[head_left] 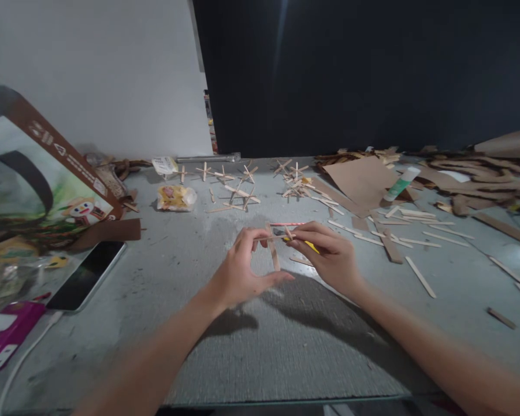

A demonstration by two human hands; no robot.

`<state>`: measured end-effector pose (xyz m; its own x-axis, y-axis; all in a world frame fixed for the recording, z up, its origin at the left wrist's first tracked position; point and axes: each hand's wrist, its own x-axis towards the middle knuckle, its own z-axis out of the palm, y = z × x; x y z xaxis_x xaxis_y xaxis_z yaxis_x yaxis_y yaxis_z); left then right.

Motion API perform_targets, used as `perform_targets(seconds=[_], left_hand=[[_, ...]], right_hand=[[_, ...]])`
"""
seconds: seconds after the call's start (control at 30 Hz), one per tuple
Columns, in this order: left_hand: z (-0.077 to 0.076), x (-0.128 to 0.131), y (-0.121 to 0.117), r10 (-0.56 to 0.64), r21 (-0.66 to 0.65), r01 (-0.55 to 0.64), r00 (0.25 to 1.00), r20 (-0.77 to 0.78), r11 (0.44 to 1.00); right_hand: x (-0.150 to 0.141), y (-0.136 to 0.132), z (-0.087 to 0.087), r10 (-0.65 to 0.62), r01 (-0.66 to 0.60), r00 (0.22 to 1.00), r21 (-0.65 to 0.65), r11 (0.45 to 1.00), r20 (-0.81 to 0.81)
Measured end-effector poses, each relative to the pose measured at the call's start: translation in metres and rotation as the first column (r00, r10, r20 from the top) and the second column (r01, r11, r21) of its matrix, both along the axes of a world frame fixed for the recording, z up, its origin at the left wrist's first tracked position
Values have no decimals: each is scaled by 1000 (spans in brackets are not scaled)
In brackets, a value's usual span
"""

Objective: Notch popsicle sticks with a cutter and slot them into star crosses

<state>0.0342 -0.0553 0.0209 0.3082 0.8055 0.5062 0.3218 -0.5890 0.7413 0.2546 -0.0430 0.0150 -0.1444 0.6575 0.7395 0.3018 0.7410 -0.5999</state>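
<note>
Left hand [242, 271]: half open, steadying a stick assembly [275, 255], left of and nearer than the glue stick [402, 184]. Right hand [331, 254]: fingertips pinched on its crosspiece. Crossed-stick pieces [205, 171] left of the glue stick appear assembled; loose sticks [420, 277] nearer than it are unjoined.

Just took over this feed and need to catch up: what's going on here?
A person's left hand and right hand are holding thin wooden sticks together, just above a gray table. Crossed-stick pieces sit toward the back. Loose sticks and a green-and-white tube lie to the right, a phone to the left.
</note>
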Motion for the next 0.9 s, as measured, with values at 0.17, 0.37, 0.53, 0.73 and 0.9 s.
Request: perform_targets(seconds=[0.17,0.37,0.53,0.73,0.9], left_hand=[[-2,1,5,-133,-216,182,966,224,959],[-1,7,14,-179,-312,346,871,457,885],[-2,10,18,-32,-488,422,780,625,764],[0,5,22,78,-494,338,760,646,801],[-3,2,26,118,-328,60,860,497,943]], right_hand=[[2,-1,1,-40,37,998,70,997,52],[2,0,2,-28,27,999,40,999,32],[4,2,3,-36,35,998,29,999,45],[5,2,2,-46,46,999,-1,999,16],[2,0,1,6,-14,998,-153,988,-57]])
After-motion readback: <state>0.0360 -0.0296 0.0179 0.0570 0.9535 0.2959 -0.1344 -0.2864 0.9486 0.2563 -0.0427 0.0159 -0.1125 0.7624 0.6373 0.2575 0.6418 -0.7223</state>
